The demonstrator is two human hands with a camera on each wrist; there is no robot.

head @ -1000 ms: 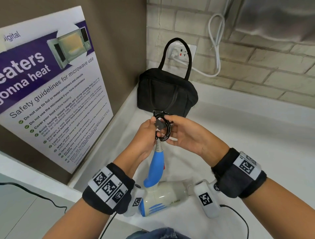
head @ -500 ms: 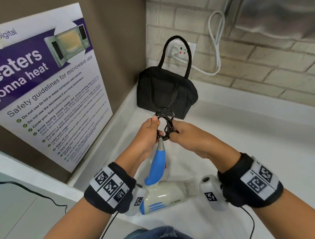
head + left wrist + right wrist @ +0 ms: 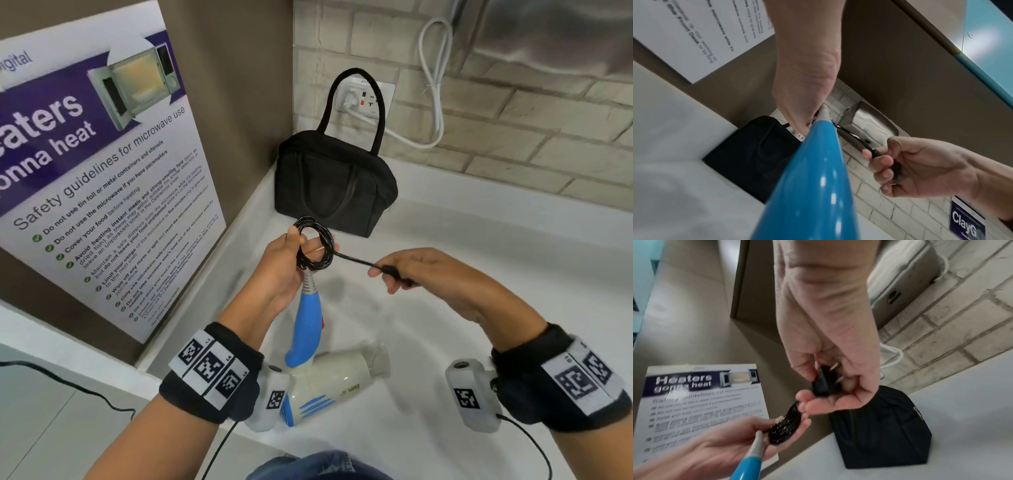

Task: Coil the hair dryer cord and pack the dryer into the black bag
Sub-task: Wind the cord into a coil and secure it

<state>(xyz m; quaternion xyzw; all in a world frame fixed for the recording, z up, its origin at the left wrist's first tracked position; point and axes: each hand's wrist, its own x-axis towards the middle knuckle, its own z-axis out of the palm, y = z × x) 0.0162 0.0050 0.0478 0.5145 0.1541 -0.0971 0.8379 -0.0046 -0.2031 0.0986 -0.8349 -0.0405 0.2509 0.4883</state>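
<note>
The black bag (image 3: pixel 334 192) stands upright on the white table (image 3: pixel 479 274), pushed into the corner where the brick wall (image 3: pixel 513 113) meets the brown panel carrying the microwave poster (image 3: pixel 102 178); one of its handles rises in front of the wall socket (image 3: pixel 363 97). Just in front of the bag, the left hand (image 3: pixel 284 270) holds the coiled cord (image 3: pixel 313 245), its thumb and fingers closed round the bundle of black loops close to the grey strain relief at the end of the dryer's handle. The hair dryer (image 3: pixel 322 370) hangs down from that grip, blue handle upward and cream barrel lowest, nearer the person than the bag is; whether the barrel touches the table cannot be told. A short straight run of cord leads from the coil to the right hand (image 3: pixel 435 277), which is out to the side of the coil and also in front of the bag. Its fingers are curled round the black plug (image 3: pixel 823 382) (two metal pins show in the right wrist view, pointing back toward the palm). A white cable (image 3: pixel 435 85) loops on the wall beside the socket.
</note>
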